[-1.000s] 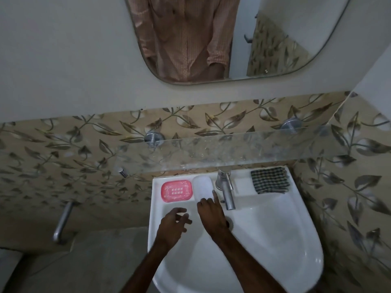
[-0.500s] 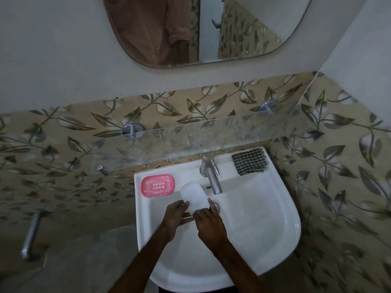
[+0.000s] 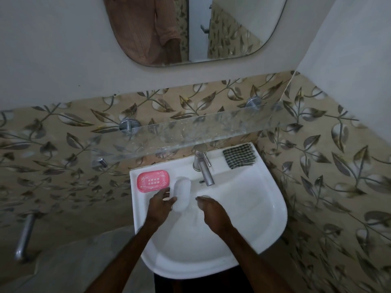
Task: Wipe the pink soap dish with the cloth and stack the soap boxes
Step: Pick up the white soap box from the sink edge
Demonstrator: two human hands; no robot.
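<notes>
We look down at a white sink (image 3: 264, 208) in the middle of the frame. Our left hand (image 3: 160, 205) pinches a white soap box (image 3: 181, 194) between thumb and fingers, just right of the pink soap dish (image 3: 153, 180) on the sink's upper left corner. Our right hand (image 3: 211, 210) hangs over the basin, fingers loosely curled and holding nothing. A checked cloth (image 3: 239, 155) lies at the upper right, beside the tap (image 3: 204, 167).

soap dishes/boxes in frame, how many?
2. Pink soap dish on the sink's back-left ledge; white soap box beside it, held by left hand. Nothing else visible.
</notes>
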